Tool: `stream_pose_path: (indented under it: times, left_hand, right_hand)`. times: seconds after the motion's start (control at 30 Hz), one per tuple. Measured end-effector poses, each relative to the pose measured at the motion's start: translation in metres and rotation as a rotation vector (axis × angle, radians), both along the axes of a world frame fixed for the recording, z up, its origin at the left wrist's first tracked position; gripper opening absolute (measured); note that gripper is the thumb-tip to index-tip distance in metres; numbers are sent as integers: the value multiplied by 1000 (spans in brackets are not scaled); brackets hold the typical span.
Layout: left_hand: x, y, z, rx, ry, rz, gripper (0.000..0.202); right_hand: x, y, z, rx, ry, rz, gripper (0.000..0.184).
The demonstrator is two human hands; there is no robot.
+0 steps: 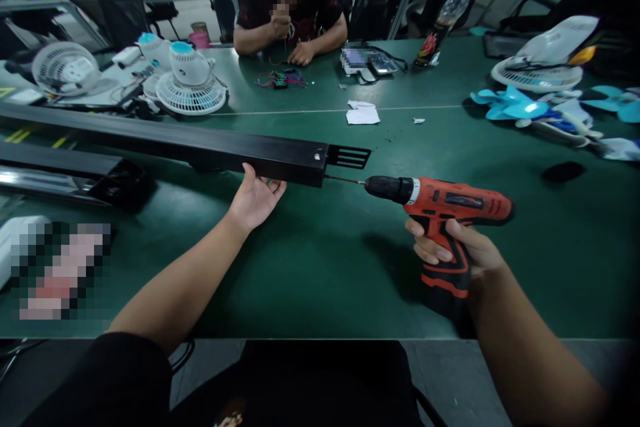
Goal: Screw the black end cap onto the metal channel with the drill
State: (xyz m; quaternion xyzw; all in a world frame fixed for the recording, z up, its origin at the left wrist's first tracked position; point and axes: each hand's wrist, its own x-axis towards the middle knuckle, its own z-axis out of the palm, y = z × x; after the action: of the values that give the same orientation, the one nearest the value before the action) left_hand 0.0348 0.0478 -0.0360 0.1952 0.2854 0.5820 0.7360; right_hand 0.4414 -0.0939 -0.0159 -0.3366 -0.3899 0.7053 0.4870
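Note:
A long black rectangular housing (pixel 220 149) reaches in from the left over the table. My left hand (pixel 257 197) holds it near its right end, thumb against the near side and fingers underneath. A slotted black bracket (pixel 350 157) sticks out from that end. In my right hand (pixel 465 247) is a red and black cordless drill (pixel 450 200), gripped around its handle and pointing left. Its long thin bit (pixel 345 179) extends to the end face of the housing; the tip's exact contact is too small to make out.
Across the green table (pixel 310 267) a person (pixel 290 13) leans over a small circuit board (pixel 283 79). White fan parts (pixel 193 93) stand at the back left, blue fan blades (pixel 510 103) at the right. A bottle (pixel 445 23) stands behind. Another black housing (pixel 65 170) lies at left.

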Motion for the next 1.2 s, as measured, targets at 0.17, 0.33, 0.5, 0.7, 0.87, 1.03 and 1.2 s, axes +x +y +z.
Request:
stream_pose_path:
  times: [0.17,0.33,0.5,0.7,0.87,1.03,1.2]
  left_hand:
    - [-1,2,-5,9,-14,-31,53]
    - [0,2,-4,10,-16,-13,58]
    - [1,1,-2,5,-12,-22,55]
    - [-2,2,-6,19,-13,-31,54]
    - [-3,3,-9,28,-23,-35,55]
    - [-4,2,-9,34,-44,-47,53]
    - [-5,1,-7,28,-40,-56,55]
  right_hand:
    - [-1,-1,0,5,4,-11,44]
    - [-2,-2,1,-2,20,-20,44]
    - [-1,-1,1,15,-11,-18,39]
    - [4,-2,-2,-11,-81,49,48]
    - [5,-2,-1,-11,-81,78,58]
    - [3,-2,-1,21,-23,39,41]
    - [-1,-4,1,-9,14,2,40]
